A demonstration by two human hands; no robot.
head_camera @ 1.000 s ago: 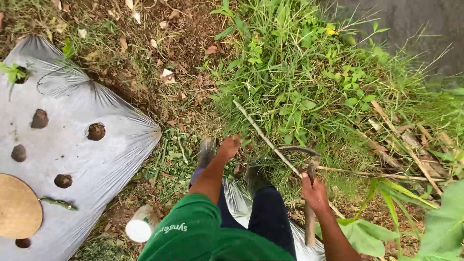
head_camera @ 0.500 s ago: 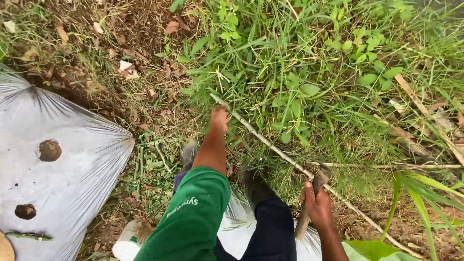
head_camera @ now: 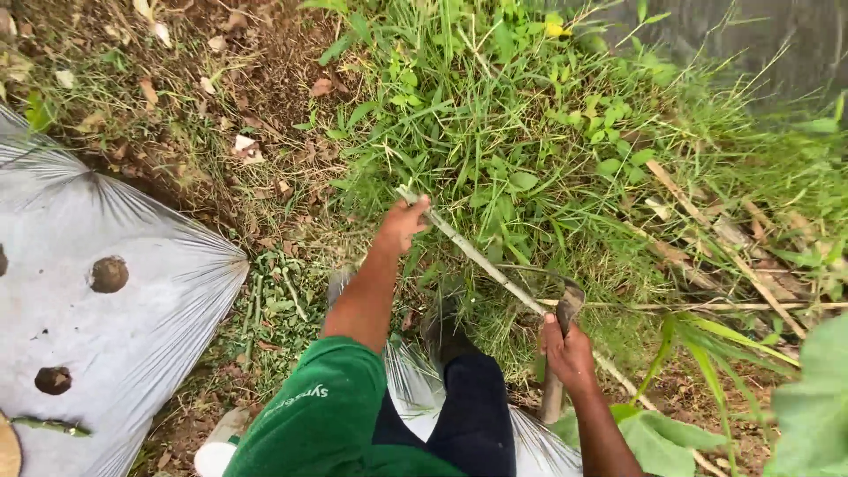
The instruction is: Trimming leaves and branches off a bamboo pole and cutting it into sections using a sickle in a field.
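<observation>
Logged weeding work at the edge of a grass clump (head_camera: 495,132), 12 o'clock of the body. Observed left hand (head_camera: 404,223) wrapped shut around the upper end of a pale stalk (head_camera: 481,263), fingers curled over it, arm stretched toward 12. Observed right hand (head_camera: 568,353) fisted on the wooden handle of a sickle (head_camera: 555,402), at 4 o'clock from the left hand. Traced the stalk's long axis on a diagonal: tip toward 10 o'clock, lower end running off toward 4 past the right wrist, low over the ground. Noted sickle handle near upright, 6 to 12, thin curved blade arching from its top toward 10 and crossing above the stalk. Judged the step as hold-and-cut, with the stalk steadied and nothing visibly severed. Judged that a cut calls for blade drawn toward 6, well short of the gripping fingers and of the boot (head_camera: 442,331) just below. Recorded grey plastic sheet (head_camera: 132,327) with planting holes at 9 o'clock, untouched.
</observation>
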